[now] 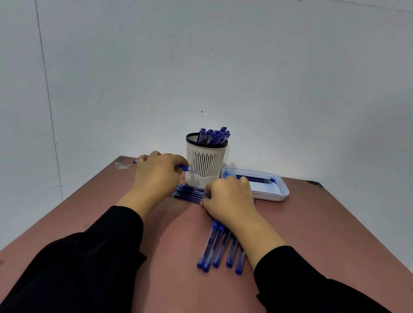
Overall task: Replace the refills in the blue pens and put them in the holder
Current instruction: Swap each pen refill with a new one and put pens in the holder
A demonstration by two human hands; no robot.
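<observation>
Holder: white slotted holder point(203, 166) with a black rim, standing near the far edge of the desk point(319, 251), about mid-width. A bunch of capped blue pens point(213, 136) already stands in it; I judge these finished.

Tray: white tray point(278, 197) just right of the holder, also by the far edge. Thin dark refills point(252, 179) lie in it, so you have stock left.

Left hand: your left hand point(156, 173) is curled around one blue pen point(184, 168) held level; its ends stick out on both sides of the fist, the right end close to the holder wall.

Right hand: your right hand point(231, 199) is knuckles-up with fingers bent down onto a flat row of pens point(187, 193) lying crosswise in front of the holder. Whether the grip has actually closed on one, I cannot tell.

Waiting pile: five more pens point(223, 249) lie side by side under your right wrist, pointing toward the near edge, still capped.

Progress: partway, by my reading. One batch is in the holder, one pen is in hand, and two groups are still on the desk. Which loose pens already carry new refills cannot be told.
</observation>
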